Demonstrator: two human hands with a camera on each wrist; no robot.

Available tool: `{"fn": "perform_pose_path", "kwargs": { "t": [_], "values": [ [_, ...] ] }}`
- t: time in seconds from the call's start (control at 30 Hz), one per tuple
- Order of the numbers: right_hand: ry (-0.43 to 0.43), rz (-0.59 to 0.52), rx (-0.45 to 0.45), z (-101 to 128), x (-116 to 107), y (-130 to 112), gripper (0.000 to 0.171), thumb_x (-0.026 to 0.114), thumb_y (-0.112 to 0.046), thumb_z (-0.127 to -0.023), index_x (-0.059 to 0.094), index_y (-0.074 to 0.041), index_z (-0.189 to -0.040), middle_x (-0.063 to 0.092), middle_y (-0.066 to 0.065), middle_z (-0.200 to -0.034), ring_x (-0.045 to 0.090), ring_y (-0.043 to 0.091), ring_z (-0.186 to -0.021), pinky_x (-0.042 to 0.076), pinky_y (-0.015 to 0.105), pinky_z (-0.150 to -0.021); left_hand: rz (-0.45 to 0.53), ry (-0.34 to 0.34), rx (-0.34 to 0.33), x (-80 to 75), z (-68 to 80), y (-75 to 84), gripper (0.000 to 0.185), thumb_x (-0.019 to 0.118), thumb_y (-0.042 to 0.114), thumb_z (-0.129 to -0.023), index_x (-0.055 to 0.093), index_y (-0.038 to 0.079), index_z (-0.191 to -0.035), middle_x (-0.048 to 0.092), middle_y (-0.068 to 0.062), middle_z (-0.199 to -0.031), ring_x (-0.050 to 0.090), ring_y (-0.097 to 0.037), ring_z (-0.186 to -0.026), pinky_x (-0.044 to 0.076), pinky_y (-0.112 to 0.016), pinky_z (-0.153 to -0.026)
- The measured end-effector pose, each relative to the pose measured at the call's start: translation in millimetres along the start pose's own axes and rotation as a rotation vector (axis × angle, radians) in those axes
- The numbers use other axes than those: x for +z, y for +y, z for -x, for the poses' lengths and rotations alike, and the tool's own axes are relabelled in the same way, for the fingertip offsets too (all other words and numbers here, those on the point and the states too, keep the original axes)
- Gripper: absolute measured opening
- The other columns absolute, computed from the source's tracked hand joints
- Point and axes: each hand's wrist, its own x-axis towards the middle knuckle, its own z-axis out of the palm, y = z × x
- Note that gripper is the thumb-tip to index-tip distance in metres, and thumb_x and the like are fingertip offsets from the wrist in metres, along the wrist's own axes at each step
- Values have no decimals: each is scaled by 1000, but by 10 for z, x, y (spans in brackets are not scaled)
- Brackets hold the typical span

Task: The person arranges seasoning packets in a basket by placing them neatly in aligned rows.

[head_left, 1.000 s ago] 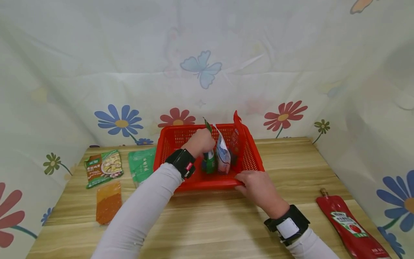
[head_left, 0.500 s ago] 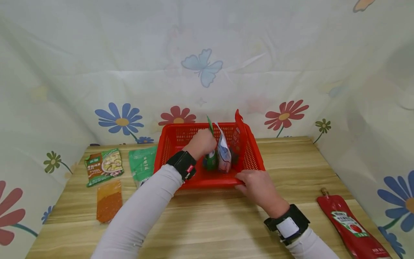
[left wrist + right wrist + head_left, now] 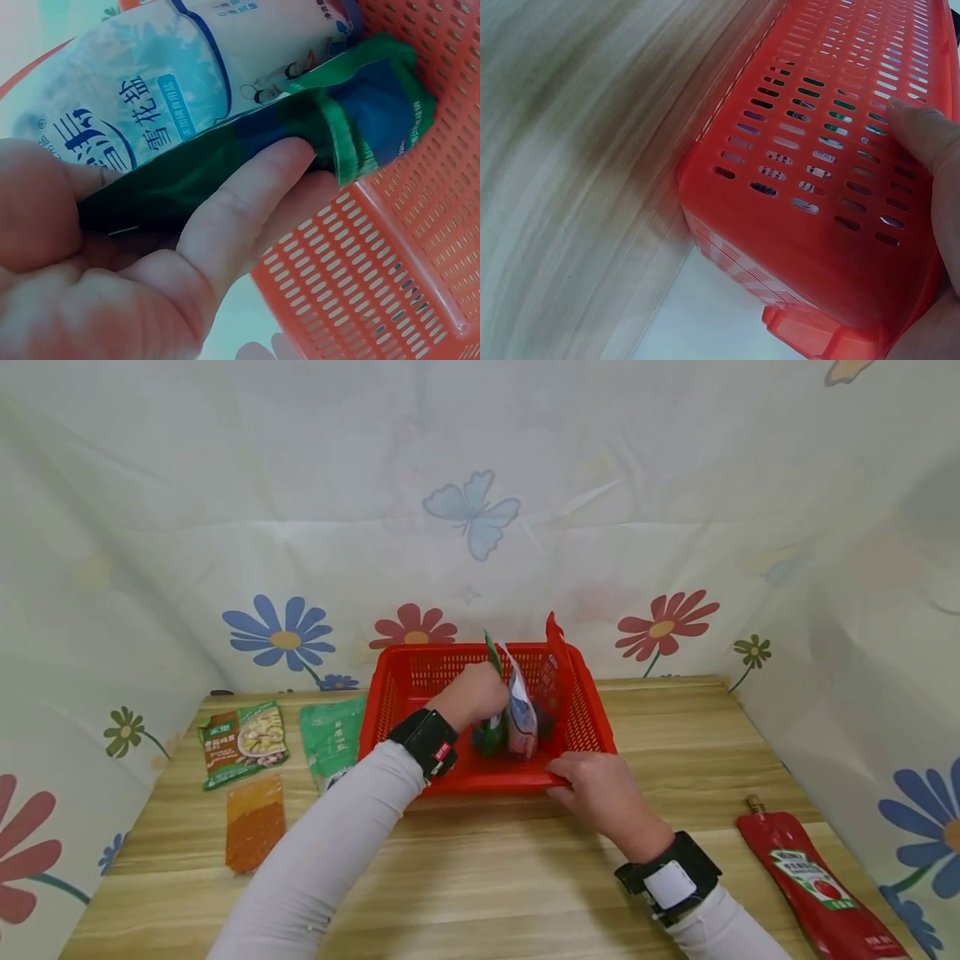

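Left hand point(image 3: 474, 693) pinches green packet point(image 3: 187, 176) roughly upright beside salt bag point(image 3: 521, 722); right hand point(image 3: 597, 787) grips red basket point(image 3: 468, 783) at near rim, probably for steadiness.

"HEINZ" on red pouch point(image 3: 817, 885), "雪花盐" on blue-white bag point(image 3: 154, 97), flat green packet point(image 3: 332, 737) illegible

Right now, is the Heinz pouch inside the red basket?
No, the Heinz pouch lies on the table outside the red basket.

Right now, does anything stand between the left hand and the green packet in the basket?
Nothing visible: the left hand grips the green packet directly. The white packet stands to its right, not in the way.
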Motion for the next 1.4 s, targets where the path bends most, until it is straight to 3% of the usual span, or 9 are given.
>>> {"fn": "perform_pose_path", "kwargs": {
  "t": [0.3,0.7,0.87,1.2,1.4],
  "values": [
    [5,1,-5,-3,3,4,32,95,-22,-71,80,-15,-99,79,2,-92,75,18,-83,63,42,-82,14,-63,-41,-2,21,2,25,64,24,-100,64,5,-117,70,-8,-101,67,-25,-86,57,-33,-72],
    [14,11,-21,-12,34,27,33,96,-22,-70,80,-15,-98,79,2,-91,75,18,-83,63,42,-81,42,-110,-47,31,140,40,21,64,23,-100,66,5,-111,71,-12,-103,67,-26,-86,60,-41,-85],
    [17,5,-29,-10,31,33,33,96,-23,-69,80,-15,-97,79,1,-90,75,18,-82,63,42,-81,60,-99,-38,39,165,34,24,66,21,-99,65,7,-117,71,-8,-101,68,-27,-90,60,-39,-82],
    [33,-8,-70,-6,45,89,35,97,-22,-68,80,-16,-98,79,1,-92,76,17,-85,63,41,-82,51,-92,-61,66,159,18,29,67,23,-98,64,5,-120,70,-9,-99,67,-26,-85,60,-44,-90],
    [48,-5,-83,0,58,105,34,97,-22,-68,80,-17,-97,79,-1,-90,75,15,-83,63,40,-81,63,-87,-29,76,204,5,29,66,23,-99,64,5,-121,71,-9,-99,68,-28,-88,60,-44,-90]
  ]
}}
